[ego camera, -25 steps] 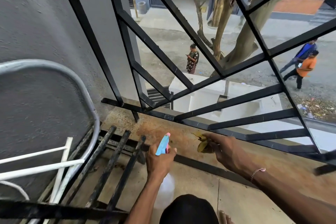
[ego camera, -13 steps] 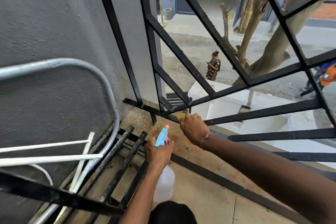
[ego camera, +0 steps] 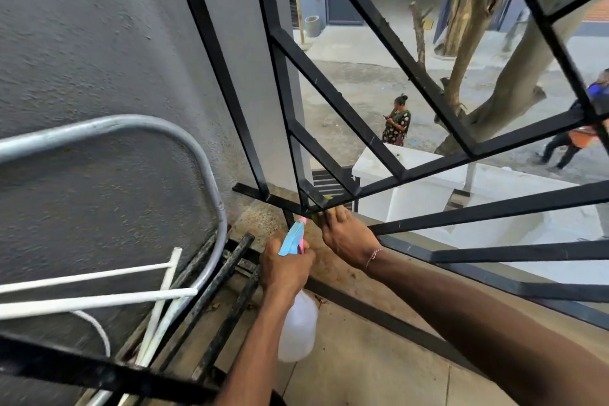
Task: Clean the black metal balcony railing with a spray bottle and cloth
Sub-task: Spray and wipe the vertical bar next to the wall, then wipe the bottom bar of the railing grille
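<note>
Head view shows the left hand (ego camera: 286,269) at six o'clock, fingers curled around the neck of the spray bottle (ego camera: 296,323), its blue nozzle aimed toward twelve. Just at its one o'clock, the right hand (ego camera: 347,236) pinches a yellowish cloth (ego camera: 329,208), mostly hidden, against the black railing (ego camera: 333,99) at its lowest bar junction.

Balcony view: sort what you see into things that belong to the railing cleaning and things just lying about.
Part of the job:
- black railing
- spray bottle, gripped by the left hand
- yellowish cloth, mostly hidden under the right hand at the bottom rail

Just lying about:
- bent grey metal tube against the wall
- white rods
- loose black grille on the floor
</note>
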The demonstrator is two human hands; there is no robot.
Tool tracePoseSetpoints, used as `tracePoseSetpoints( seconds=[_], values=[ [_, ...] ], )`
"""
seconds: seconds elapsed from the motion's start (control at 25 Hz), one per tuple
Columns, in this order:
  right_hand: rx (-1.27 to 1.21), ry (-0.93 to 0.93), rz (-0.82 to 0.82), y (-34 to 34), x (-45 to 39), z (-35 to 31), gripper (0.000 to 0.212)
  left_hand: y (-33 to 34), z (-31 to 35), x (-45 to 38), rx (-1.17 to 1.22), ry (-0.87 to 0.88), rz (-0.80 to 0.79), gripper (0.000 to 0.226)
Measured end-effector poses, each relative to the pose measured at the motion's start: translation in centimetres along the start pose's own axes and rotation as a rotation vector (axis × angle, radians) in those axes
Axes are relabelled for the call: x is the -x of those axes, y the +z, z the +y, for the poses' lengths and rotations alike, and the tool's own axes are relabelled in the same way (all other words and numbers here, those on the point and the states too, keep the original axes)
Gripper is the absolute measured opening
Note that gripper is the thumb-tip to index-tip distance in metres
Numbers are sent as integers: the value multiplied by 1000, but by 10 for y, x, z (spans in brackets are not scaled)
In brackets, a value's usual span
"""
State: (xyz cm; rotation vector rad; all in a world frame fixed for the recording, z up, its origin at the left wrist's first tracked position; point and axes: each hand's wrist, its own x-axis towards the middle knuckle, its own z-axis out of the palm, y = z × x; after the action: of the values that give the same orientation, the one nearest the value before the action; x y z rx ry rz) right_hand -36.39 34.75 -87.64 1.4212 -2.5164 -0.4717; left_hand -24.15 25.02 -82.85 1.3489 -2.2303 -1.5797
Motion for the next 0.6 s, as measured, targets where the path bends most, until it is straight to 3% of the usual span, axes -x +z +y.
tracePoseSetpoints(
  seconds=[0.16, 0.24, 0.32, 0.4, 0.52, 0.6],
  values=[
    [21, -41, -67, -16, 28, 15, 45, 13, -5, 7, -63, 59, 0, 23],
    [-5, -44, -130, -22, 45, 23, 59, 20, -7, 13, -77, 69, -13, 23],
    [10, -71, -183, -26, 62, 31, 56, 28, -9, 19, -92, 94, -49, 22],
    [90, -82, -162, -39, 76, 37, 44, 33, -12, 25, -50, 93, -73, 21],
    [102, -83, -112, -62, 99, 55, 65, 41, -14, 32, 7, 62, -118, 23],
    [96, -55, -86, -74, 117, 71, 64, 49, -10, 38, 13, 85, -169, 22]
  ],
)
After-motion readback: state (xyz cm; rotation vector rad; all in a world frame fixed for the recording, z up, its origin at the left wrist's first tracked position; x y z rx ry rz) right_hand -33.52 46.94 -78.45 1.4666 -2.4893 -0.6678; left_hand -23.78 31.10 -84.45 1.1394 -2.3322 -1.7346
